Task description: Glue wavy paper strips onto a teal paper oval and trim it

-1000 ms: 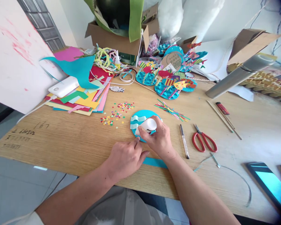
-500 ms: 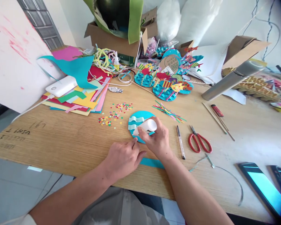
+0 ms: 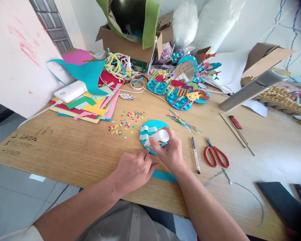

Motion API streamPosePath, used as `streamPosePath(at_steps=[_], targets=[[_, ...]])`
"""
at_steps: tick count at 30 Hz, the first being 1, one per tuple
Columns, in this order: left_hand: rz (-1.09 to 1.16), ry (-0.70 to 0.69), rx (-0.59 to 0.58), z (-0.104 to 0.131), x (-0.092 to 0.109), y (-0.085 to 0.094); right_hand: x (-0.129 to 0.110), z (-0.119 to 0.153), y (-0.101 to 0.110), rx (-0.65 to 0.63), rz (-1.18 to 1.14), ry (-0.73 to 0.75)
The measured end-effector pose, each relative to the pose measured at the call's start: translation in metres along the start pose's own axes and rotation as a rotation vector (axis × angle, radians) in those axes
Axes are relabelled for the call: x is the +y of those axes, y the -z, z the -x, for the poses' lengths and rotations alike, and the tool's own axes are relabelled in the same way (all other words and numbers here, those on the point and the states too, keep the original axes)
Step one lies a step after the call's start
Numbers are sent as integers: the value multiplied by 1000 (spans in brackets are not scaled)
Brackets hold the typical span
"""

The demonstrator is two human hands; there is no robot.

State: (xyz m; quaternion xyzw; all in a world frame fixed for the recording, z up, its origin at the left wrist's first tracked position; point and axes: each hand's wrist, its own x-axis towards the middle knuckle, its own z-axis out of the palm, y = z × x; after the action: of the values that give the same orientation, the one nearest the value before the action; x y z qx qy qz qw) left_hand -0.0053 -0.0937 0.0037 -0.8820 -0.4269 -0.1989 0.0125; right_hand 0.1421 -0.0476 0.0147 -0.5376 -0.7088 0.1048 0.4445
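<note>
A blue disc lies on the wooden table with pale wavy strips across it. My right hand is wrapped round a white bottle, tilted over the disc with its tip low at the left. My left hand rests at the disc's near edge, index finger reaching the rim and thumb apart; no object shows in it. A blue strip lies on the table below both hands, partly covered by the right forearm.
Confetti dots and thin coloured strips lie beyond the disc. To the right are a pen, red-handled scissors and a grey cylinder. Coloured paper is stacked at left, decorated blue pieces behind.
The view has shifted slightly, so the scene sits a little further right and lower. Both hands keep nearly the same pose at the disc. A phone screen at right has gone dark.
</note>
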Motion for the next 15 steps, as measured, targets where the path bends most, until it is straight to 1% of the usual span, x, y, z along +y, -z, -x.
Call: streamPosePath(at_steps=[5, 11, 13, 15], targets=[[-4, -3, 5, 1, 1, 0, 1, 1, 0, -7, -7, -12], [-12, -5, 23, 1, 0, -2, 0, -2, 3, 4, -86, -100], [-3, 1, 21, 0, 0, -2, -1, -5, 8, 58, -149, -168], [4, 2, 15, -1, -1, -1, 0, -10, 16, 150, -233, -237]])
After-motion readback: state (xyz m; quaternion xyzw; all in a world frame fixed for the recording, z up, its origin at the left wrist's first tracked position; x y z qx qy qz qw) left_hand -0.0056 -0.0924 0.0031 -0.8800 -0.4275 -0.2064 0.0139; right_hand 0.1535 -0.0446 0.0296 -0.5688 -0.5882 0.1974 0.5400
